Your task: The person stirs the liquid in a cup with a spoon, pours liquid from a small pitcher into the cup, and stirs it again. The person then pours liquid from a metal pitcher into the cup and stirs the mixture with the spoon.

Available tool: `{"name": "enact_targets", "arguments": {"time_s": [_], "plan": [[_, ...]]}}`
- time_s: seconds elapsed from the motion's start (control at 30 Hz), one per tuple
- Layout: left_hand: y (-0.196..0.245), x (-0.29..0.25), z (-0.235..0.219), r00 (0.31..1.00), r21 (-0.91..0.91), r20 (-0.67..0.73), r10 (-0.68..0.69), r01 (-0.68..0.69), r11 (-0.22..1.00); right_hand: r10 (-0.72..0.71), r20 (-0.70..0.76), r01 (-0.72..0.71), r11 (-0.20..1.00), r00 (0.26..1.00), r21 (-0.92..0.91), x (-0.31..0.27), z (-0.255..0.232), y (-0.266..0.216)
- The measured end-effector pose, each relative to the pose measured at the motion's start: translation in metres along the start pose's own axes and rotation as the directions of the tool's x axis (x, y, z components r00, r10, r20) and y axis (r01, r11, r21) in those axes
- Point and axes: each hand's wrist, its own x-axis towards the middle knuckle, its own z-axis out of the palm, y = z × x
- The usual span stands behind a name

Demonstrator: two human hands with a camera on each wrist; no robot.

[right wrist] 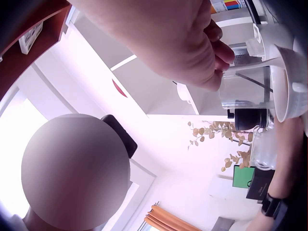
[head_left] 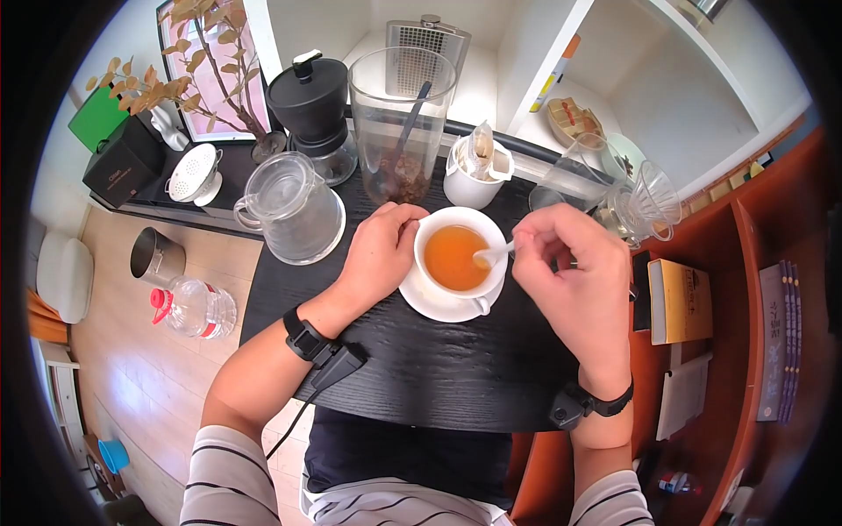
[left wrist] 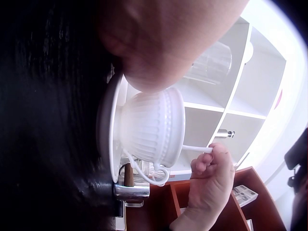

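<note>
evidently ribbed white cup (left wrist: 151,127), amber liquid (head_left: 454,259), white spoon (head_left: 496,253)

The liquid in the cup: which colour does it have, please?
Amber-orange; the liquid shows best in the head view, inside the white cup.

Cup (left wrist: 150,127) on saucer (head_left: 428,302), spoon (head_left: 495,254) in cup. Mug (head_left: 469,188) behind cup, jar (head_left: 382,136) left of mug. Jug (head_left: 303,219) left of cup, grinder (head_left: 309,101) behind.

The cup (left wrist: 151,127), saucer (head_left: 431,306) and spoon (head_left: 497,253) are showing white, the liquid (head_left: 450,260) amber, the surface (head_left: 421,368) grained black; dark stripes are crossing a pale sleeve (head_left: 230,478).
</note>
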Motion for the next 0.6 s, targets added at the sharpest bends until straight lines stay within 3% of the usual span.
{"name": "enact_targets", "arguments": {"time_s": [0.13,0.2,0.27,0.33,0.43,0.6], "plan": [[0.000,0.000,0.000,1.000,0.016,0.005,-0.006,0.006,1.000,0.051,0.087,-0.065,0.984,0.995,0.168,-0.003,0.009,-0.003],[0.004,0.000,0.000,1.000,-0.006,0.002,-0.008,0.008,1.000,-0.044,0.051,0.029,0.967,0.998,0.253,-0.003,0.019,0.004],[0.006,0.000,0.000,1.000,-0.028,-0.003,-0.010,0.010,1.000,-0.101,0.018,0.093,0.964,0.995,0.247,-0.001,0.023,0.009],[0.007,0.000,-0.001,1.000,-0.033,0.005,-0.026,0.026,0.999,-0.189,-0.101,0.196,0.978,0.977,0.070,0.000,0.023,0.011],[0.005,0.000,0.000,1.000,-0.032,-0.012,-0.012,0.011,0.999,-0.149,-0.157,0.144,0.988,0.976,-0.047,0.002,0.014,0.006],[0.004,0.000,0.000,1.000,-0.028,-0.008,-0.013,0.013,1.000,-0.073,-0.116,0.068,0.996,0.991,-0.053,0.001,0.004,0.005]]}}
